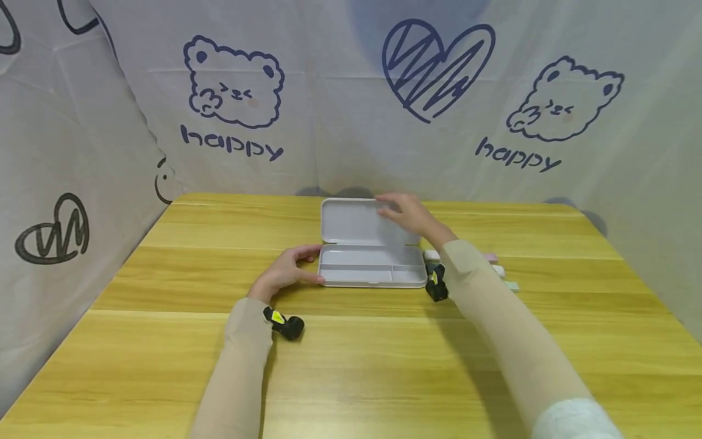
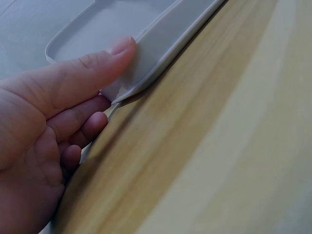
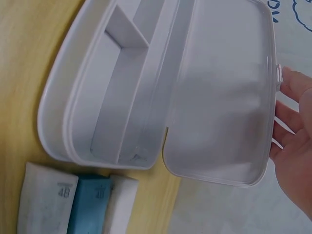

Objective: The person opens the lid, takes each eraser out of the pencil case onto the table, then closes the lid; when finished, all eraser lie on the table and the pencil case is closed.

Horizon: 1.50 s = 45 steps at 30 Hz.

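Observation:
A white pencil case (image 1: 356, 276) lies on the wooden table with its lid (image 1: 348, 221) swung up at the back. Its bare compartments show: a long one behind, and in front another long one and a small one at the right. My left hand (image 1: 286, 268) grips the left end, thumb at the front corner and fingers round the side. At the lid's upper edge, my right hand (image 1: 408, 213) holds on beside the small clasp (image 3: 279, 78), its fingers partly behind the lid. Beside the case's right end stand erasers, a white one (image 3: 46, 200) and a blue one (image 3: 88, 204).
More small blocks, a pink one (image 1: 490, 257) and a pale green one (image 1: 512, 286), lie right of the case, partly hidden by my right forearm. A white printed cloth (image 1: 329, 122) hangs behind the table's far edge.

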Each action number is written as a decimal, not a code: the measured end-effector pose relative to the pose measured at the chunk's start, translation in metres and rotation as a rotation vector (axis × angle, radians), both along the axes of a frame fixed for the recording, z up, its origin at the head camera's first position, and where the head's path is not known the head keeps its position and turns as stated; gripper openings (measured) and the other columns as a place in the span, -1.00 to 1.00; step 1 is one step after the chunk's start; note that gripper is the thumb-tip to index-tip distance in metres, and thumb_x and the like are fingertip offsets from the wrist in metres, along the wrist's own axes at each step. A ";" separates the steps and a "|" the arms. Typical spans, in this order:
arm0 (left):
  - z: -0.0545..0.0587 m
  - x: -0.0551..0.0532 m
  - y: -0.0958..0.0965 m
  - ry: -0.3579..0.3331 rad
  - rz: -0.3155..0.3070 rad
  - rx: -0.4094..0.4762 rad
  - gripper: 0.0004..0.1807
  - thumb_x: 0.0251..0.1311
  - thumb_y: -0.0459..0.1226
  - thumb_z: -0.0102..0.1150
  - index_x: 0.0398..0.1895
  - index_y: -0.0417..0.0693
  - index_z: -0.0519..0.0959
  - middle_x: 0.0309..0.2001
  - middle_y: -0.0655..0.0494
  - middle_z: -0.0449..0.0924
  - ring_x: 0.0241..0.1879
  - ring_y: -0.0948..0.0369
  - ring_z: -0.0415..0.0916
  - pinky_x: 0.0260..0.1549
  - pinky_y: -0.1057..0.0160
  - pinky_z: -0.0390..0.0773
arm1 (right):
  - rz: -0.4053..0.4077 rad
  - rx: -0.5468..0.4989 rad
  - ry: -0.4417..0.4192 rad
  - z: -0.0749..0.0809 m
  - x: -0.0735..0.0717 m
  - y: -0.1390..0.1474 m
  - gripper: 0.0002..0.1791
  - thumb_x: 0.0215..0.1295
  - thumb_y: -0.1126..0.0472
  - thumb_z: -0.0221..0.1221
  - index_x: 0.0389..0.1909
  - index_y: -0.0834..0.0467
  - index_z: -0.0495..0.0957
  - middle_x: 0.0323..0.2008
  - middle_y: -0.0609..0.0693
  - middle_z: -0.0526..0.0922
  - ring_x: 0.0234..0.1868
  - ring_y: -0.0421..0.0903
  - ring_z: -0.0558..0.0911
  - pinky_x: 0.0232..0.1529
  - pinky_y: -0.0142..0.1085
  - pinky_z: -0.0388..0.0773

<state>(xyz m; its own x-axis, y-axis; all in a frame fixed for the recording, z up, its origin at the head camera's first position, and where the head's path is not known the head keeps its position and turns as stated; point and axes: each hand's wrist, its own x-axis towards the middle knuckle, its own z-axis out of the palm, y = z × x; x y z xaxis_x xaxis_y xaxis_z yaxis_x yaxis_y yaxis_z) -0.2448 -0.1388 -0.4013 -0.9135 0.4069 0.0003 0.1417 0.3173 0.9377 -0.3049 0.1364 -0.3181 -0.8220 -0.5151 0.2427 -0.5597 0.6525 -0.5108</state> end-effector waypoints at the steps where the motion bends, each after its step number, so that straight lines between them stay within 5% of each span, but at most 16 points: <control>1: 0.000 0.000 0.000 0.003 -0.002 -0.001 -0.20 -0.20 -0.41 0.38 0.21 -0.29 0.27 0.16 -0.16 0.30 0.06 -0.01 0.21 0.08 0.07 0.18 | 0.008 -0.005 0.007 0.000 0.000 0.001 -0.59 0.23 0.30 0.08 0.08 0.39 0.37 0.09 0.26 0.38 0.14 0.14 0.32 0.17 -0.12 0.15; 8: 0.003 0.003 0.001 -0.010 -0.010 0.026 -0.22 -0.18 -0.46 0.35 0.21 -0.35 0.24 0.16 -0.23 0.28 0.08 -0.07 0.19 0.10 0.02 0.15 | 0.045 -0.053 0.010 0.006 0.005 0.007 -0.71 0.24 0.37 0.05 -0.05 0.42 0.47 -0.05 0.28 0.50 0.01 0.14 0.45 0.04 -0.13 0.34; 17: 0.024 0.017 0.007 -0.022 -0.008 0.000 -0.22 -0.14 -0.53 0.27 0.22 -0.44 0.16 0.19 -0.29 0.21 0.10 -0.13 0.16 0.11 0.01 0.13 | 0.055 -0.074 -0.093 0.016 0.013 0.011 -0.80 0.16 0.37 0.14 -0.22 0.36 0.60 -0.24 0.20 0.61 -0.28 0.02 0.57 -0.32 -0.28 0.46; 24: 0.008 0.006 0.003 -0.017 -0.004 0.008 -0.18 -0.17 -0.49 0.33 0.23 -0.40 0.17 0.20 -0.26 0.21 0.09 -0.09 0.18 0.11 0.03 0.15 | 0.181 -0.092 -0.203 0.017 0.019 0.016 -0.81 0.10 0.36 0.19 -0.27 0.37 0.61 -0.33 0.18 0.64 -0.34 0.04 0.59 -0.36 -0.32 0.46; 30: 0.000 0.000 0.002 -0.022 0.002 0.006 -0.15 -0.19 -0.44 0.37 0.25 -0.33 0.17 0.21 -0.19 0.22 0.09 -0.04 0.19 0.10 0.07 0.16 | 0.177 -0.128 -0.401 0.009 0.027 0.023 -0.76 0.21 0.31 0.10 -0.16 0.35 0.58 -0.21 0.17 0.61 -0.21 -0.01 0.58 -0.19 -0.19 0.48; 45: 0.003 0.001 0.002 -0.036 -0.014 0.014 -0.11 -0.20 -0.43 0.38 0.28 -0.26 0.15 0.21 -0.15 0.22 0.09 0.00 0.19 0.09 0.08 0.18 | 0.321 -0.055 -0.314 -0.020 0.044 0.020 -0.66 0.05 0.37 0.23 -0.10 0.38 0.53 0.03 0.28 0.44 0.02 0.11 0.45 -0.27 -0.32 0.47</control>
<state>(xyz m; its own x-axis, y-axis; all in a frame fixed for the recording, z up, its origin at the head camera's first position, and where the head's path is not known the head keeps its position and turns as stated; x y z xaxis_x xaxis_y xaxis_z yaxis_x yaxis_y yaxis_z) -0.2440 -0.1365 -0.3981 -0.9071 0.4200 -0.0267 0.1119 0.3018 0.9468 -0.2609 0.1566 -0.3378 -0.6611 -0.7492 0.0411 -0.5416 0.4385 -0.7172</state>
